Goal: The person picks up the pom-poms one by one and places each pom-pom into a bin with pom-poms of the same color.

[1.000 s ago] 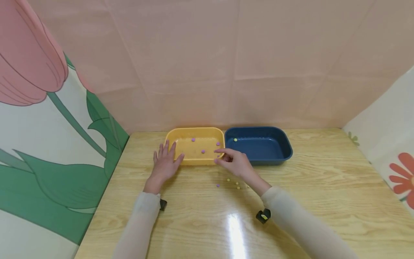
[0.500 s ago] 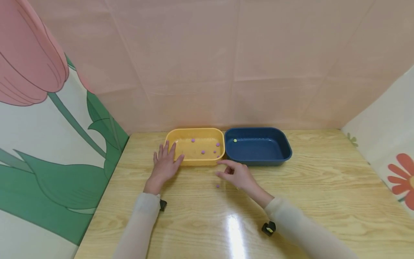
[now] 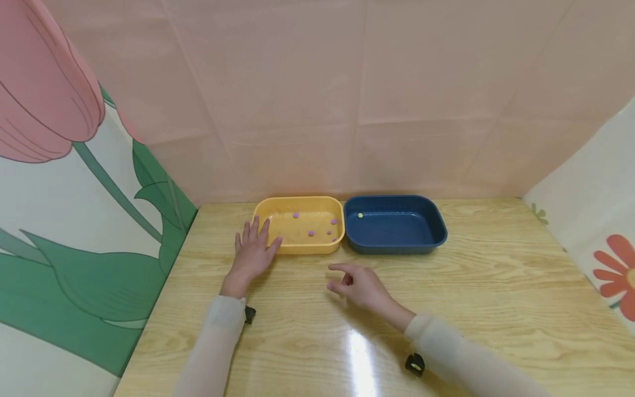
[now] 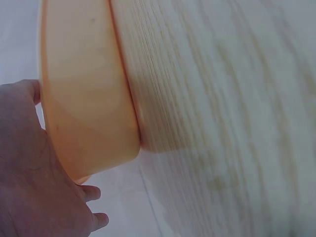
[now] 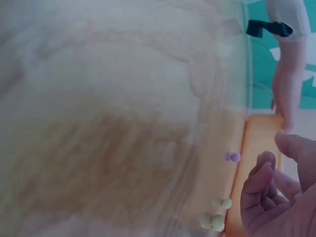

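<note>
My left hand (image 3: 252, 256) rests on the near left rim of a yellow tray (image 3: 297, 249), fingers spread over it. Inside this tray lie several small purple balls (image 3: 311, 233). My right hand (image 3: 364, 286) hovers over the table in front of the trays, thumb and index finger apart with nothing between them, the other fingers curled in. In the right wrist view, a purple ball (image 5: 235, 157) and a few pale yellow balls (image 5: 217, 222) lie on the table near that hand; in the head view the hand hides them.
A dark blue tray (image 3: 397, 249) stands right beside the yellow one, with one pale yellow ball (image 3: 360, 215) in it. Both trays are at the back of the wooden table (image 3: 496, 286), close to a pink wall covering (image 3: 297, 110).
My right hand has drawn back from the yellow tray's right side toward the front, now over the loose balls. A small purple ball shows in the tray where its fingers were. The left hand stays put.
</note>
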A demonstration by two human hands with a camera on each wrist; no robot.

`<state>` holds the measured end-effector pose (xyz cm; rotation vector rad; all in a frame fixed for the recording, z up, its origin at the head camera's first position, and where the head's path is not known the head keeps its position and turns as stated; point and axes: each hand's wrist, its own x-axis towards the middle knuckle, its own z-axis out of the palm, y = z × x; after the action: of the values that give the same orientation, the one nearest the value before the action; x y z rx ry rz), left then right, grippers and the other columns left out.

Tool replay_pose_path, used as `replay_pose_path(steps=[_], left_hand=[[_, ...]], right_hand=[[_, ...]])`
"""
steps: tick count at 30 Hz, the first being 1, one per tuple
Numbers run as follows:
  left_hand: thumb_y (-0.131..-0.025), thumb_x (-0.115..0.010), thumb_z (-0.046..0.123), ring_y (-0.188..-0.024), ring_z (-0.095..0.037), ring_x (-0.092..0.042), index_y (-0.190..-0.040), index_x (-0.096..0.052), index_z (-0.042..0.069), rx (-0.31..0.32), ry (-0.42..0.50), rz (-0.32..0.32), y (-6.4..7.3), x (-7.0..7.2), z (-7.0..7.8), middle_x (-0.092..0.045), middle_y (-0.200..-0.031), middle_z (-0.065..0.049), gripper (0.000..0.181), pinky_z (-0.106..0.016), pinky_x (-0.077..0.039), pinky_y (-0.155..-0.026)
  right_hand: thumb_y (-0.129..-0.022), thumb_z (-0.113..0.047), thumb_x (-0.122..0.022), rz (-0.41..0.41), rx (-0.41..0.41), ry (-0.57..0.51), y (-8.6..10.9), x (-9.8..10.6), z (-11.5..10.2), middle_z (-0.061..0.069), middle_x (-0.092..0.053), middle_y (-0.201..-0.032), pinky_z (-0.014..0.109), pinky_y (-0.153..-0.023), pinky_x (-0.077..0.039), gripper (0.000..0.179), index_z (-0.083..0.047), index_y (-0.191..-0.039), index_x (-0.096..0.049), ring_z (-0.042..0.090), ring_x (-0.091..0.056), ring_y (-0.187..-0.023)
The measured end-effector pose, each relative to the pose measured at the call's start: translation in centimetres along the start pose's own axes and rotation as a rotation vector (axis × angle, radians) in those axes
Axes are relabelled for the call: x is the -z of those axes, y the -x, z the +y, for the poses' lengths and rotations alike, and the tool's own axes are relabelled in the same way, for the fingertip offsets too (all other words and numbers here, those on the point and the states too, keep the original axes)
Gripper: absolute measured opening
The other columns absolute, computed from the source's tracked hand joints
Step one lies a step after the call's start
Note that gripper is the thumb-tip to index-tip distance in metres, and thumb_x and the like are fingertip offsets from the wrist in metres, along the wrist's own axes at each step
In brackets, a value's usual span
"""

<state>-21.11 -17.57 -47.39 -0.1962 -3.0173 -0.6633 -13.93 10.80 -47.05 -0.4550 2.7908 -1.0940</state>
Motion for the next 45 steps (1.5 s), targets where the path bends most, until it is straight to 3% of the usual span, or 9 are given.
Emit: replay_pose_path(steps=[13,21,32,45], left_hand=[[-0.094,-0.028,0.062,-0.142,-0.033,0.010,-0.151,-0.015,0.021,-0.001,0.011,-0.001,0.1,0.0,-0.1,0.001,-0.157,-0.010,0.072,-0.061,0.003,-0.109],[-0.095,-0.030,0.059,-0.142,-0.032,0.011,-0.151,-0.014,0.022,0.005,0.018,-0.003,0.1,0.0,-0.2,0.002,-0.157,-0.010,0.070,-0.061,0.004,-0.109],[-0.094,-0.028,0.061,-0.142,-0.032,0.012,-0.151,-0.015,0.021,0.004,0.020,-0.009,0.1,0.1,0.0,0.002,-0.157,-0.009,0.071,-0.061,0.005,-0.108],[-0.094,-0.028,0.061,-0.142,-0.031,0.012,-0.151,-0.013,0.022,0.003,0.005,-0.013,0.1,0.1,0.0,0.002,-0.157,-0.009,0.071,-0.061,0.004,-0.109]], right_hand=[[-0.082,-0.032,-0.071,-0.093,-0.053,0.064,0.5,-0.3,0.5,-0.009,-0.052,-0.054,0.027,-0.052,-0.039,0.043,-0.021,-0.122,-0.062,0.006,-0.049,-0.042],[-0.084,-0.023,-0.070,-0.152,-0.059,0.021,0.2,-0.2,0.4,-0.003,-0.057,-0.057,0.027,-0.043,-0.041,0.043,-0.017,-0.125,-0.059,0.009,-0.050,-0.036],[-0.085,-0.021,-0.068,-0.158,-0.070,0.010,-0.5,-0.5,0.7,0.000,-0.057,-0.054,0.029,-0.043,-0.044,0.005,-0.022,-0.087,-0.064,0.010,-0.053,-0.037],[-0.086,-0.021,-0.066,-0.168,-0.042,0.018,-0.5,-0.4,-0.2,-0.001,-0.056,-0.050,0.028,-0.044,-0.043,0.005,-0.021,-0.084,-0.061,0.008,-0.050,-0.033]])
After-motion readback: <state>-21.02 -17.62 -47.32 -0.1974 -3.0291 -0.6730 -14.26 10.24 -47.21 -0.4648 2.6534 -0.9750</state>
